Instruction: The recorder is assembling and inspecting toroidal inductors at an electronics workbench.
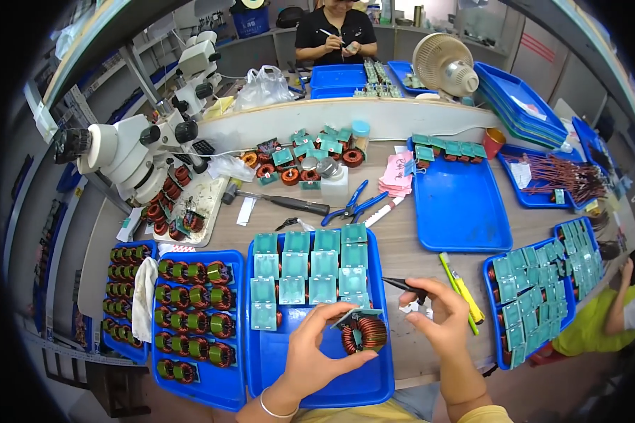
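Observation:
My left hand (313,356) grips a copper-wound toroidal coil (365,335) with a small green circuit board on its upper side, held over the near part of a blue tray (268,366). Rows of similar pieces, green boards (295,265) facing up, fill the tray's far part. Just right of the coil, my right hand (441,316) pinches black tweezers (400,284), their tip pointing left above the tray's right edge. The tweezers do not touch the coil.
Left, a blue tray (234,282) holds rows of coils. Pliers (353,206), a hammer (282,201) and a microscope (123,151) lie or stand farther back. A yellow tool (467,299) lies right. Another person (335,35) works across the partition; a second person's arm (617,310) shows at right.

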Demonstrator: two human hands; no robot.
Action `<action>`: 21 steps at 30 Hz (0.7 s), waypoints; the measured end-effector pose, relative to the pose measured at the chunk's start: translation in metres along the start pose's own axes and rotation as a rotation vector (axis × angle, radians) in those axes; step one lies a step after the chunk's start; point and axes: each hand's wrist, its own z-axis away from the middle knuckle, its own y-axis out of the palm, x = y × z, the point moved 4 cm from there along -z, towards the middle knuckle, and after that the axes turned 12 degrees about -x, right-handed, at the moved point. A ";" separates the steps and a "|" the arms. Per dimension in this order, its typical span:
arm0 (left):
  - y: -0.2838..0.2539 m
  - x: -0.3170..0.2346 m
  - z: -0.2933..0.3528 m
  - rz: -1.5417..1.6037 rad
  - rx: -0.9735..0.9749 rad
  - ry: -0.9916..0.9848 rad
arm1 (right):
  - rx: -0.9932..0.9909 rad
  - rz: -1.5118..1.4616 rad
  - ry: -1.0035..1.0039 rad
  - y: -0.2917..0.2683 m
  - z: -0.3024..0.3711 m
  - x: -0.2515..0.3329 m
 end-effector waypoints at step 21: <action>-0.001 0.010 -0.010 0.695 0.104 -0.550 | -0.009 -0.182 0.341 0.010 -0.007 -0.054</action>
